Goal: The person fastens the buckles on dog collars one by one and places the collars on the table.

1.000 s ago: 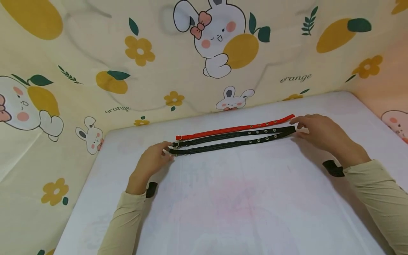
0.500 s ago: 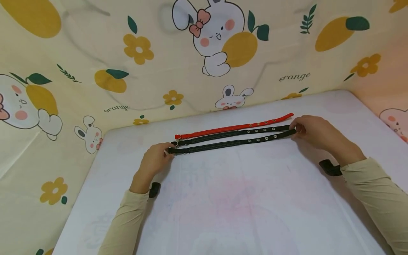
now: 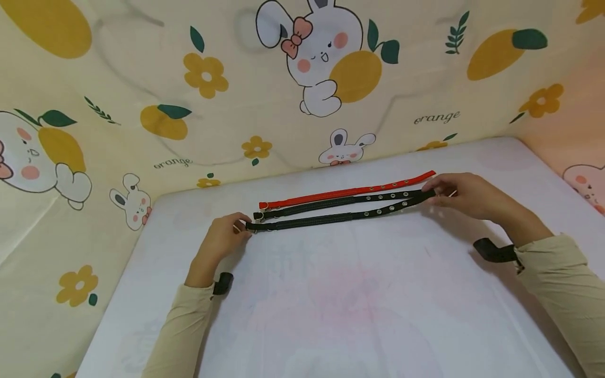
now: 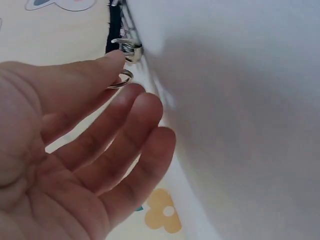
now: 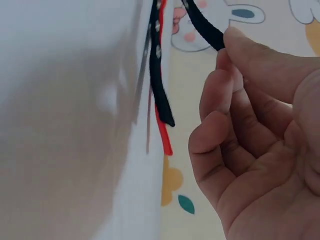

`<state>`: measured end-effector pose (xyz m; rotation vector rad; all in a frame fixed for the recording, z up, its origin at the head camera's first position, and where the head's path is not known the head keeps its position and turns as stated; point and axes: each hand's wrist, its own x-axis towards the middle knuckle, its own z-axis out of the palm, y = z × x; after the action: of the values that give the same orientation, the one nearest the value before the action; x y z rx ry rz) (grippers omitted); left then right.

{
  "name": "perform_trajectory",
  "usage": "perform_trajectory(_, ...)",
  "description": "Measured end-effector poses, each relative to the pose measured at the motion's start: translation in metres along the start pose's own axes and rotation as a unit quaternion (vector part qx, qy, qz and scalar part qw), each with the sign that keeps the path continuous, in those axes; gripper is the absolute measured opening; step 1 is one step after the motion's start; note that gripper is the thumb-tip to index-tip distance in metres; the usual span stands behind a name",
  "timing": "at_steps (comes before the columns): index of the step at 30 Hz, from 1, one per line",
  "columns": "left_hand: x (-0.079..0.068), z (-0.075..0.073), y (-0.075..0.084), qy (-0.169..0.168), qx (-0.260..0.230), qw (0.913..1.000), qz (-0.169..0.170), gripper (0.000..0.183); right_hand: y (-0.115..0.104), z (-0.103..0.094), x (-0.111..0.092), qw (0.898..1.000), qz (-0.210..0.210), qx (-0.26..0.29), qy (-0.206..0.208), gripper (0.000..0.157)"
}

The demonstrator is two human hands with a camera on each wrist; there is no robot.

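Observation:
Three strap collars with eyelets and metal buckles are laid side by side near the back of the table. Nearest is a black collar. My left hand pinches its buckle end between thumb and fingers, and a metal ring shows at the thumb in the left wrist view. My right hand pinches the other end, the tip of the strap raised between thumb and forefinger. Just behind lies a second black collar, its free end visible in the right wrist view. Farthest back is a red collar.
A white-covered table spreads in front of the collars. Behind it hangs a yellow cloth printed with rabbits and oranges, and a pinkish side wall stands at the right. Black wrist straps sit on both wrists.
The nearest black collar has shifted slightly left and toward me at its buckle end. The right hand has closed on its tip and moved a little, widening the gap at the buckle ends.

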<state>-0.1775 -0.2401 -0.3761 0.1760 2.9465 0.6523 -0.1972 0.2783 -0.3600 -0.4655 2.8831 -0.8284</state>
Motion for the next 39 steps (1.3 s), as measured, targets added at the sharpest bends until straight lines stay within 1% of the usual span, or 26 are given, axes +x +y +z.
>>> perform_trajectory(3, 0.001, -0.004, 0.001, 0.002, -0.018, 0.9998, 0.01, 0.027, 0.0, -0.001, 0.001, 0.999, 0.018, 0.045, -0.001, 0.03)
perform_trajectory(5, 0.002, -0.005, 0.0, 0.005, -0.031, 0.9994, 0.014, 0.027, -0.001, -0.001, 0.001, 0.995, 0.029, 0.094, -0.01, 0.033)
perform_trajectory(7, 0.001, -0.005, -0.003, 0.003, -0.047, 0.9988, 0.013, 0.027, -0.003, 0.002, 0.002, 0.987, 0.038, 0.152, -0.025, 0.038)
perform_trajectory(10, 0.0, -0.006, -0.009, -0.005, -0.063, 0.998, 0.004, 0.029, -0.007, 0.011, 0.003, 0.97, 0.049, 0.233, -0.05, 0.042)
perform_trajectory(11, 0.0, -0.007, -0.011, -0.01, -0.07, 0.9975, 0.001, 0.03, -0.009, 0.015, 0.004, 0.966, 0.051, 0.248, -0.057, 0.043)
perform_trajectory(14, 0.0, -0.008, -0.013, -0.013, -0.116, 0.9932, -0.006, 0.035, -0.016, 0.023, 0.009, 0.964, 0.054, 0.252, -0.066, 0.044)
perform_trajectory(16, 0.0, -0.008, -0.014, -0.017, -0.179, 0.9834, -0.024, 0.04, -0.021, 0.026, 0.014, 0.966, 0.053, 0.242, -0.069, 0.045)
perform_trajectory(18, 0.001, -0.006, -0.012, -0.021, -0.254, 0.9659, -0.046, 0.044, -0.027, 0.025, 0.019, 0.969, 0.052, 0.231, -0.069, 0.045)
perform_trajectory(21, 0.0, -0.003, -0.011, -0.027, -0.345, 0.9353, -0.072, 0.046, -0.037, 0.019, 0.029, 0.972, 0.05, 0.222, -0.063, 0.043)
perform_trajectory(23, 0.001, -0.002, -0.009, -0.027, -0.374, 0.9241, -0.074, 0.045, -0.044, 0.015, 0.035, 0.973, 0.051, 0.218, -0.056, 0.043)
perform_trajectory(24, 0.001, -0.001, -0.01, -0.026, -0.383, 0.9205, -0.072, 0.045, -0.046, 0.014, 0.038, 0.972, 0.052, 0.222, -0.056, 0.043)
perform_trajectory(27, 0.0, -0.002, -0.011, -0.02, -0.4, 0.9133, -0.071, 0.044, -0.054, 0.011, 0.047, 0.966, 0.057, 0.243, -0.067, 0.043)
perform_trajectory(30, 0.0, -0.002, -0.012, -0.022, -0.424, 0.9029, -0.065, 0.045, -0.057, 0.01, 0.051, 0.96, 0.064, 0.262, -0.08, 0.043)
perform_trajectory(32, 0.0, -0.001, -0.012, -0.024, -0.445, 0.8933, -0.055, 0.045, -0.057, 0.009, 0.051, 0.962, 0.063, 0.255, -0.079, 0.044)
perform_trajectory(34, 0.001, 0.001, -0.01, -0.019, -0.459, 0.8871, -0.046, 0.044, -0.058, 0.007, 0.051, 0.965, 0.061, 0.244, -0.078, 0.046)
perform_trajectory(36, 0.003, 0.002, -0.006, -0.007, -0.473, 0.8803, -0.041, 0.042, -0.058, 0.006, 0.05, 0.967, 0.053, 0.237, -0.077, 0.047)
perform_trajectory(38, 0.003, 0.001, 0.0, 0.01, -0.484, 0.8739, -0.04, 0.037, -0.059, 0.004, 0.049, 0.968, 0.045, 0.235, -0.074, 0.044)
perform_trajectory(39, 0.002, 0.0, 0.003, 0.017, -0.494, 0.8684, -0.04, 0.035, -0.06, 0.003, 0.047, 0.969, 0.039, 0.235, -0.072, 0.043)
